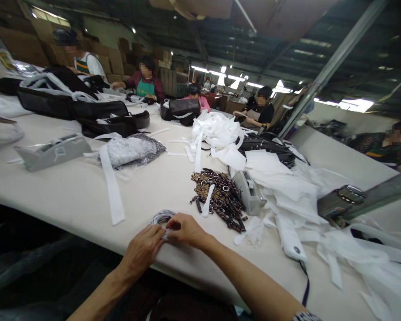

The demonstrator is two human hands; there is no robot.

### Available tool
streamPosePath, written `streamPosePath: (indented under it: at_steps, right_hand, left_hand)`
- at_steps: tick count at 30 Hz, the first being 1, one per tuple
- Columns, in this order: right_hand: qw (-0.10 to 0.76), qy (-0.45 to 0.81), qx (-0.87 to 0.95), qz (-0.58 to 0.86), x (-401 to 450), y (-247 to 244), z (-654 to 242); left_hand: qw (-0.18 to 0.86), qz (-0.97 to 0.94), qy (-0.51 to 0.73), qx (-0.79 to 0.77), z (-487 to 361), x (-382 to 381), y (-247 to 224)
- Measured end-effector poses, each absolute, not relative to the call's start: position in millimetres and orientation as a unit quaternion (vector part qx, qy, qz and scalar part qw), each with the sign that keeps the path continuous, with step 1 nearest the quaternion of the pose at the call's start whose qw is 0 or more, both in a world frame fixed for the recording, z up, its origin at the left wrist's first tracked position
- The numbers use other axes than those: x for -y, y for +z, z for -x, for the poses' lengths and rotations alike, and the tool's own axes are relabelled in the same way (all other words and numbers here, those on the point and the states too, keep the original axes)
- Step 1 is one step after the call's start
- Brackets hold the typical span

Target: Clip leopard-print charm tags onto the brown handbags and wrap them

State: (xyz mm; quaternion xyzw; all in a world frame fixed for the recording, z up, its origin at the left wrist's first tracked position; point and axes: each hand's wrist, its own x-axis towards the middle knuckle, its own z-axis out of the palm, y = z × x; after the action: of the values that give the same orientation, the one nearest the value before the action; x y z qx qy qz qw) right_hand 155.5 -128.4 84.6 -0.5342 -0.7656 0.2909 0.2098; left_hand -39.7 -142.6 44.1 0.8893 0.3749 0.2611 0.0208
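Observation:
A small whitish-grey coiled bundle (161, 216) lies at the table's front edge, partly hidden behind my fingers. My left hand (143, 247) is closed on its near left side. My right hand (186, 230) pinches its right side with thumb and fingers. The two hands nearly touch. To the right of them lies a pile of dark brown beaded pieces with metal rings (225, 200), with a white serrated strip (208, 200) on top. A flat white strip (112, 191) lies to the left, beyond my left hand.
Grey tape dispensers (55, 152) (250, 194) stand left and right on the pale table (67, 191). A plastic-wrapped bundle (133, 150), black bags (100, 111), white sheets (280, 178) and a metal bottle (337, 203) are around. Several people work beyond; a metal post (334, 67) slants at right.

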Motion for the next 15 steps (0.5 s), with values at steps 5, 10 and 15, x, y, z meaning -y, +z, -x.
streamPosePath:
  at_steps: [5,10,15]
  right_hand:
    - [0.216,0.204,0.766,0.57,122.1,107.7,-215.0]
    - [0.092,0.137,0.798,0.579,89.3,133.0,-263.4]
    - [-0.051,0.097,0.806,0.582,69.8,137.6,-265.6]
  left_hand:
    - [0.027,-0.884,0.278,-0.376,39.1,144.4,45.0]
    - [0.034,-0.882,0.269,-0.384,39.8,146.1,48.2]
    - [0.005,-0.876,0.27,-0.399,38.9,148.6,48.9]
